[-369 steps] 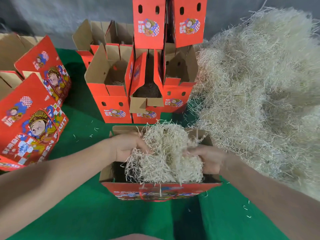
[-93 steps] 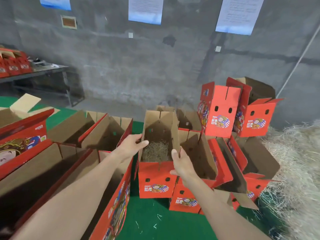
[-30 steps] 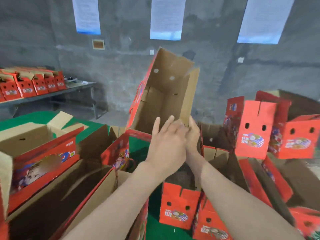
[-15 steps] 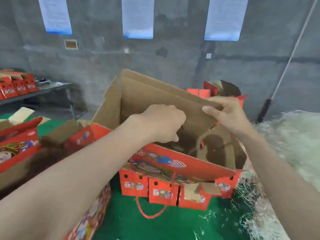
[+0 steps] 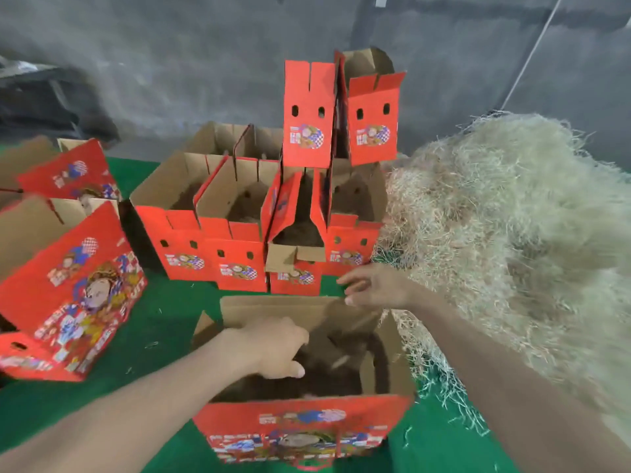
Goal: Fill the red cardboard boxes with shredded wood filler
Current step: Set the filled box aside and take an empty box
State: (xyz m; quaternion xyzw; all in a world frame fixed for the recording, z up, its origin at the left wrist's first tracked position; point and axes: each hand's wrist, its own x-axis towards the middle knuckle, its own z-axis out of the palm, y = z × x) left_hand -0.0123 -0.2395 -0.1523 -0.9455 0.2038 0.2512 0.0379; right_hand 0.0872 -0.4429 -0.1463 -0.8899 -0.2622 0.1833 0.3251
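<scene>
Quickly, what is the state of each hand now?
Left hand: inside the near box, fingertips out of sight; its grip cannot be told.
Right hand: open, fingers spread over the box's far edge, holding nothing.

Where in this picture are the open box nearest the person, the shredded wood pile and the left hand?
nearest open box [image 5: 300,418]: head view, red front wall.
shredded wood pile [image 5: 512,216]: head view, middle of the heap.
left hand [image 5: 273,346]: head view, back of the hand, over the box.

A green mat [image 5: 164,322] lies before a grey concrete wall [image 5: 170,63] with a slanting rod [image 5: 533,48].
</scene>
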